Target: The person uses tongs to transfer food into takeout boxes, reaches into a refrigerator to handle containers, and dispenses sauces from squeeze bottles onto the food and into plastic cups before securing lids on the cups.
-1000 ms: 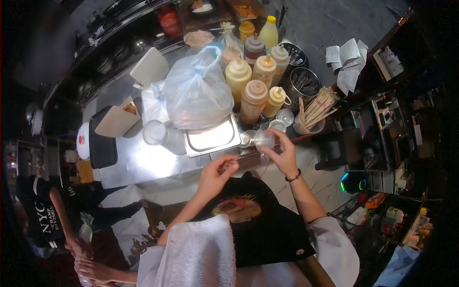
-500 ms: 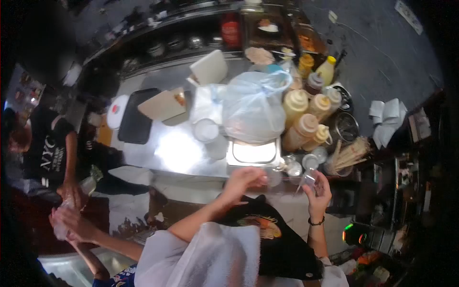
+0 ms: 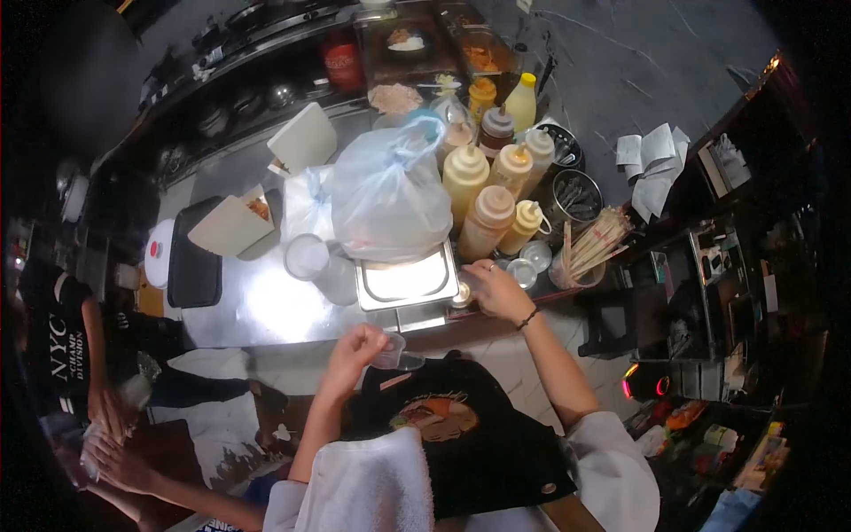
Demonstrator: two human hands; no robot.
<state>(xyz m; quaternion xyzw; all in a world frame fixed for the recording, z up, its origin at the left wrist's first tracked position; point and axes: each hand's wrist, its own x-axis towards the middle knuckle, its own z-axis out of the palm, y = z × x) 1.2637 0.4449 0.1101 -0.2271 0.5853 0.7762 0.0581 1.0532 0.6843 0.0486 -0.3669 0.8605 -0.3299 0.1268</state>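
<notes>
My left hand (image 3: 362,346) is closed on a small clear plastic cup (image 3: 387,351), held over the black apron in front of the counter. A clear round piece shows beside that cup. My right hand (image 3: 493,288) reaches down at the counter's front edge, fingers bent around something I cannot make out, next to a small container (image 3: 462,294). Just left of it is the steel pan (image 3: 406,282) with white contents. Small clear cups (image 3: 522,273) stand right of my fingers, below the squeeze bottles (image 3: 487,218).
A tied plastic bag (image 3: 390,195) stands behind the pan. To the left are an open carton (image 3: 232,226), a black tray (image 3: 196,257) and stacked clear cups (image 3: 308,257). Chopsticks (image 3: 592,246) stand at the right. Another person's hands (image 3: 115,452) are at the lower left.
My right hand has moved from in front of the body to the counter edge beside the pan. The small clear cup is now in my left hand. The head view has shifted.
</notes>
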